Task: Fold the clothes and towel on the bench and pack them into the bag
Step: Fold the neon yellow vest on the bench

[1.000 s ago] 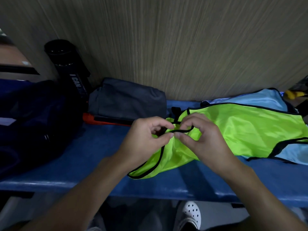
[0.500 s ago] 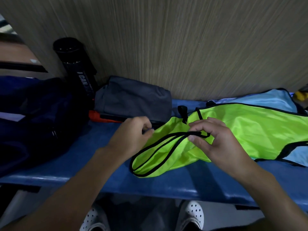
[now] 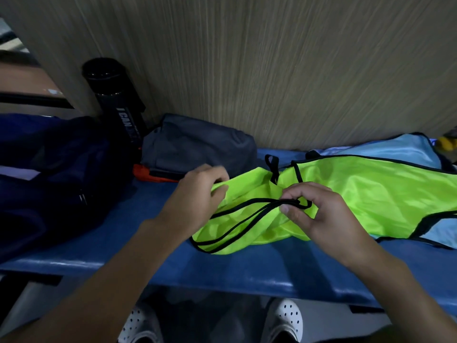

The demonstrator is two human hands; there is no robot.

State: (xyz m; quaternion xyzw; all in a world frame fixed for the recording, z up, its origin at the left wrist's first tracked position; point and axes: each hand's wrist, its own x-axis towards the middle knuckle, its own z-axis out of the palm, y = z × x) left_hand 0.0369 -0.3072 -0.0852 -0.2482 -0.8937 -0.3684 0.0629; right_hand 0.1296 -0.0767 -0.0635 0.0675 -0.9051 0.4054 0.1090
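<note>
Head view: green bib (image 3: 358, 194) edge pinched between both hands' fingers (image 3: 288, 208).

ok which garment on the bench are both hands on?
The neon-green bib with black trim: left hand and right hand pinch it. The light-blue bib and folded grey garment lie untouched.

- A single head-worn camera sits close in, looking forward and down across the front edge of the worktop (image 3: 247, 268).
- It faces the wall (image 3: 272, 70) behind the back edge; the person's shoes (image 3: 284, 320) show at the bottom.
</note>
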